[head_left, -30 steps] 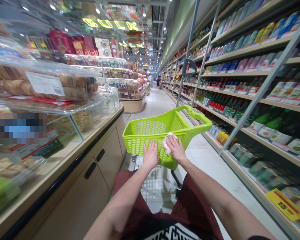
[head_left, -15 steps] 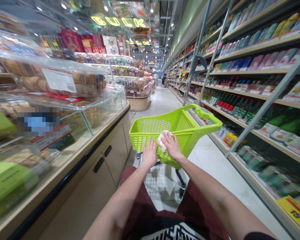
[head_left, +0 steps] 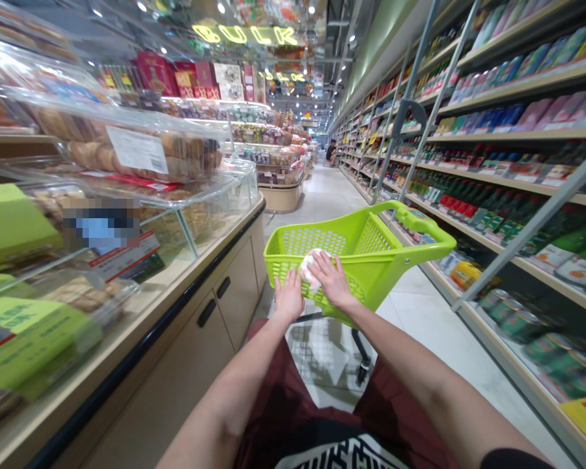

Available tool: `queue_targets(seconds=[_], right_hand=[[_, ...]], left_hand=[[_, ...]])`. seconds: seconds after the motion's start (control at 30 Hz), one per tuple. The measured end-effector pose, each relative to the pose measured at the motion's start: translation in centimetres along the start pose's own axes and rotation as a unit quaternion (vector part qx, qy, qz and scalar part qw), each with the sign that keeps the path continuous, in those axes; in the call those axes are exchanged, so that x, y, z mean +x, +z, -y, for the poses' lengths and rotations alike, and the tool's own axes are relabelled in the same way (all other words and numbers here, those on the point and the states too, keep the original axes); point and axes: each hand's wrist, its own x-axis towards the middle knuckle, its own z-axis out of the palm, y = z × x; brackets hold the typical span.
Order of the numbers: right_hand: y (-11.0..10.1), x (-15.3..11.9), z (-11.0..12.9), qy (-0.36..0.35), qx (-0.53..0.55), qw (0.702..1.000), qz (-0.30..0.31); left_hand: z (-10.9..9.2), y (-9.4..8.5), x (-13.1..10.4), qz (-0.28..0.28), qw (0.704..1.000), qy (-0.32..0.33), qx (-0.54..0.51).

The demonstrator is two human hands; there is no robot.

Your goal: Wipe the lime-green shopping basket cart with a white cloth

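A lime-green shopping cart (head_left: 376, 264) with a perforated plastic basket stands sideways in front of my knees, its handle to the right. My right hand (head_left: 333, 281) presses a crumpled white and pinkish cloth (head_left: 309, 268) against the basket's near side, just under the rim. The palm hides part of the cloth. Close to its left, my left hand (head_left: 289, 298) lies flat on the same side wall, fingers stretched upward and holding nothing. Inside the basket, the visible part shows only the perforated walls.
To the left runs a display counter (head_left: 234, 251) with clear boxes of baked goods (head_left: 141, 153). Tall shelves of cans and bottles (head_left: 508, 169) line the right side, with metal posts in front. A person (head_left: 331, 151) is far down the tiled aisle (head_left: 317, 185).
Both hands and the cloth have slid a little left along the basket's side. The whole scene has shifted right in view as the camera turned slightly.
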Motion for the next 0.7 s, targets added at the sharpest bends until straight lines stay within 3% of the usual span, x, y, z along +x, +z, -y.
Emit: queue_targets(seconds=[0.1, 0.23, 0.3, 0.4, 0.53, 0.6, 0.7], right_hand=[[1.5, -0.1, 0.1, 0.004, -0.008, 0.999, 0.043], [4.8, -2.9, 0.7, 0.001, -0.003, 0.987, 0.160], [5.5, -3.7, 1.2, -0.010, 0.007, 0.983, 0.184], [4.6, -2.6, 2.0, -0.028, 0.016, 0.990, 0.139], [2.7, 1.2, 2.4, -0.043, -0.005, 0.998, 0.047], [2.9, 2.1, 2.3, -0.039, -0.024, 0.998, 0.046], [4.6, 1.2, 2.2, -0.044, -0.034, 0.993, 0.107]], left_hand=[[0.6, 0.1, -0.1, -0.003, 1.000, 0.004, 0.015], [1.3, 0.4, -0.3, 0.004, 1.000, 0.002, 0.025], [1.8, 0.6, -0.3, 0.012, 1.000, -0.007, 0.028], [2.3, 0.7, -0.3, 0.012, 0.999, -0.020, 0.025], [2.7, 0.4, -0.3, 0.013, 0.999, -0.035, 0.007], [2.9, 0.2, -0.4, 0.015, 0.999, -0.035, 0.001], [3.4, 0.1, -0.6, 0.015, 0.999, -0.036, 0.002]])
